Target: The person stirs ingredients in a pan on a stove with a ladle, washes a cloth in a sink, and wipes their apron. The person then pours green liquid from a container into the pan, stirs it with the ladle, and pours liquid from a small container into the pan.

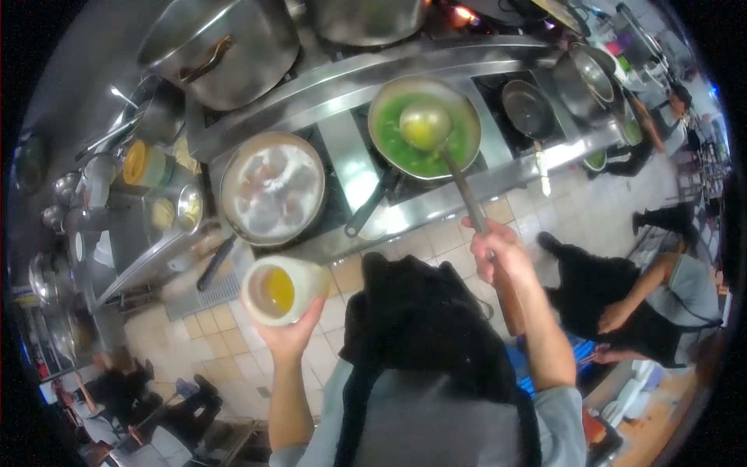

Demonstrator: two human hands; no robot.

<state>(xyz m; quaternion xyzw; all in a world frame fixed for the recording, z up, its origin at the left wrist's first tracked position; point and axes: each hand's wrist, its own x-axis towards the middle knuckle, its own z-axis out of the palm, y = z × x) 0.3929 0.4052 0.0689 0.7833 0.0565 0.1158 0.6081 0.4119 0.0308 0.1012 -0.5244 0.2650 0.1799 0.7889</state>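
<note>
My left hand [292,331] is wrapped round a white container [311,284] tilted toward the camera, with yellow liquid [278,290] inside. In my right hand [498,251] is the long handle of a ladle [464,191]. The ladle's bowl, holding a little yellow liquid, is over a frying pan [377,144] of green sauce [405,156] on the stove; I cannot tell whether it touches the sauce. Left of that pan, a second frying pan [226,194] holds white foamy liquid with pale pieces in it.
Large steel pots [233,54] stand behind the stove edge. A small dark pan [529,109] sits at the right. Metal containers and a yellow-lidded tub [136,163] are at the left. A co-worker in a dark apron [615,288] stands close on my right; other people are farther off.
</note>
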